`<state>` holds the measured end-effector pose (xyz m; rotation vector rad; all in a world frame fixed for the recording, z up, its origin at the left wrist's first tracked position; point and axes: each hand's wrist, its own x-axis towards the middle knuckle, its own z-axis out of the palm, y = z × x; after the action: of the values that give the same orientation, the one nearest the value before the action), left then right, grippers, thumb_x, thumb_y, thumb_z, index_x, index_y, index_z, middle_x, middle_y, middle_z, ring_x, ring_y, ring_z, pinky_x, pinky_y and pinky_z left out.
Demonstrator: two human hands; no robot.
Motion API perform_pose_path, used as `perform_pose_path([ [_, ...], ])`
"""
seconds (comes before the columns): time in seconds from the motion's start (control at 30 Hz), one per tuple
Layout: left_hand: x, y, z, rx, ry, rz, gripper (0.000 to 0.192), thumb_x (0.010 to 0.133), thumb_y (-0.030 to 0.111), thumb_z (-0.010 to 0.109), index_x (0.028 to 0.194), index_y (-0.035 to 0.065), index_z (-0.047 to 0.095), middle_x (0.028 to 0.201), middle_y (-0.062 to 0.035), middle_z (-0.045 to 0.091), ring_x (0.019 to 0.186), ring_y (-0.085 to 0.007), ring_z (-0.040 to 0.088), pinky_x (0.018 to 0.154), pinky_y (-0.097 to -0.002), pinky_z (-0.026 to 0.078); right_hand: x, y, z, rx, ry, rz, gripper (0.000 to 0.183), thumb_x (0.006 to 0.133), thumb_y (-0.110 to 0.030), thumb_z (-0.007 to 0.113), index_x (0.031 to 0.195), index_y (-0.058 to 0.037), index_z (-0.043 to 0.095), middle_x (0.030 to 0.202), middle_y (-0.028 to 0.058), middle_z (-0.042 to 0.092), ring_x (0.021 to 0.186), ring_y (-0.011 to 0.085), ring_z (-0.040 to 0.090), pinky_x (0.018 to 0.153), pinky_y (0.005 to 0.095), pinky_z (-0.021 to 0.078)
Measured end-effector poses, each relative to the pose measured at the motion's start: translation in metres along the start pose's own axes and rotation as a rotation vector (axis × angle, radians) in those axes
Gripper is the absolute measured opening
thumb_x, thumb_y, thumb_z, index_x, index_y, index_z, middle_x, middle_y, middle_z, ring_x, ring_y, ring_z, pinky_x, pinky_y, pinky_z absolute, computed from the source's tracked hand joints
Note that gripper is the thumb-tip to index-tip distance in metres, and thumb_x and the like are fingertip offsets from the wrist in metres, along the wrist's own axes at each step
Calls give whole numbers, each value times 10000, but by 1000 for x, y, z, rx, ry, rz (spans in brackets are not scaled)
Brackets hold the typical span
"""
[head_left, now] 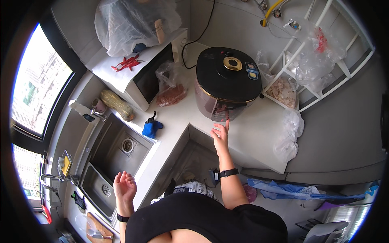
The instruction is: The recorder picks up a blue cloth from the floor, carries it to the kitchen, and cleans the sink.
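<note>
My right hand [221, 136] reaches to an electric pressure cooker [209, 91] on the white counter [182, 117]. The index finger points at the lower part of its front control panel [225, 110]; whether the tip touches cannot be made out. The other fingers are loosely bent and hold nothing. The cooker has a black lid [217, 77] with a gold-ringed knob [233, 63], and its lid is down. My left hand [124, 186] hangs beside the steel double sink [106, 155], palm up, fingers half curled, with nothing in it.
A microwave [142, 82] carries red chillies [126, 63] and a plastic bag [133, 24]. Bagged minced meat [171, 94], a squash [117, 104] and a blue cloth [152, 127] lie nearby. A white rack [304, 79] with plastic bags stands right of the cooker. A cutting board [94, 226] lies lower left.
</note>
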<state>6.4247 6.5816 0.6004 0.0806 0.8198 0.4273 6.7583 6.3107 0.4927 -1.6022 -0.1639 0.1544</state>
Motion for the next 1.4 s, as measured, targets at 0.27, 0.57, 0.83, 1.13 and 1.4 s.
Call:
perform_pose_path([
  [0.27,7,-5,11,15,-1,0,274,905,248,473,856,23,622,724,-76,589,603,-133,532,558,-235,463,-1,0,-15,14,-65,-7,312,795,-50,649,1069,-53,500,1516,122,96,1020,250,565,809,341,489],
  [0.57,0,-12,17,30,13,43,279,914,255,481,841,33,635,697,-67,615,571,-125,567,524,-211,488,0,-2,-13,-30,-40,-16,334,795,-52,646,1087,-57,483,1504,113,139,1041,239,551,792,336,491],
  [0.83,-23,1,-14,10,87,121,282,922,250,471,845,37,639,701,-65,618,578,-125,571,528,-212,490,-4,-20,-12,-87,-38,-20,341,795,-52,638,1093,-35,474,1472,126,202,1040,238,551,777,333,504],
  [1.13,-86,16,-85,-161,178,269,247,906,278,522,985,51,582,731,-101,603,621,-181,562,567,-255,493,-38,-14,77,59,-398,341,191,854,-60,567,1041,-40,533,1022,62,576,819,143,597,673,249,494],
  [1.4,-173,24,-167,-389,313,546,232,929,284,454,943,57,501,714,-60,531,580,-148,510,546,-250,465,-110,-74,216,115,-1154,470,131,907,-93,527,999,-3,552,852,98,621,717,144,611,655,252,509],
])
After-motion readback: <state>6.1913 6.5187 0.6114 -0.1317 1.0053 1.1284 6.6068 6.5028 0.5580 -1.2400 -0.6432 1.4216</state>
